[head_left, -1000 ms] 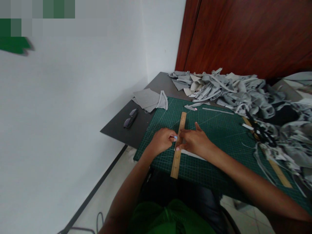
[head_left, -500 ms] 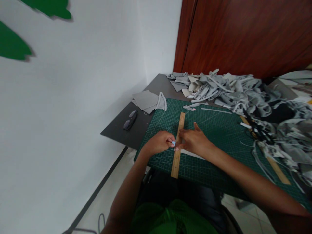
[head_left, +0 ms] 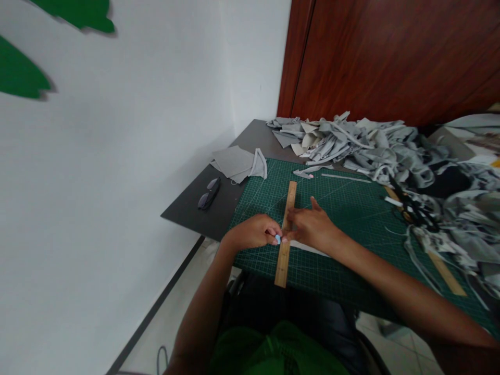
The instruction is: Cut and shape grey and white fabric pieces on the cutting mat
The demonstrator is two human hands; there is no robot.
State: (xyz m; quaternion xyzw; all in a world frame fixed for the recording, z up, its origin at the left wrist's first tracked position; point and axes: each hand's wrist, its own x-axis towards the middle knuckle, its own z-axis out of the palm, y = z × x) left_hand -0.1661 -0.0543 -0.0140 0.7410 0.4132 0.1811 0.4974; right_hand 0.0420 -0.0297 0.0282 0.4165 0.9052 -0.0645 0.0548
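Note:
My left hand (head_left: 255,230) is closed in a pinch around a small light-blue piece of tailor's chalk (head_left: 277,238), held at the left edge of a wooden ruler (head_left: 280,270). The ruler lies lengthwise away from me on a green cutting mat (head_left: 344,208). From the right, my right hand (head_left: 310,225) presses on the ruler with its fingers spread and one finger raised. A narrow pale fabric strip (head_left: 310,249) lies under the ruler and beneath my right hand; its left end is hidden by my fingers.
Dark sunglasses (head_left: 209,194) and grey fabric pieces (head_left: 233,161) lie to the left. A large heap of grey scraps (head_left: 375,140) spreads along the back and right. Black scissors (head_left: 416,208) rest near a second wooden ruler (head_left: 443,271). A white wall (head_left: 156,130) borders the left.
My left hand has moved slightly toward me along the ruler's edge with the chalk, which is now tilted differently. My right hand and the ruler have stayed nearly in place.

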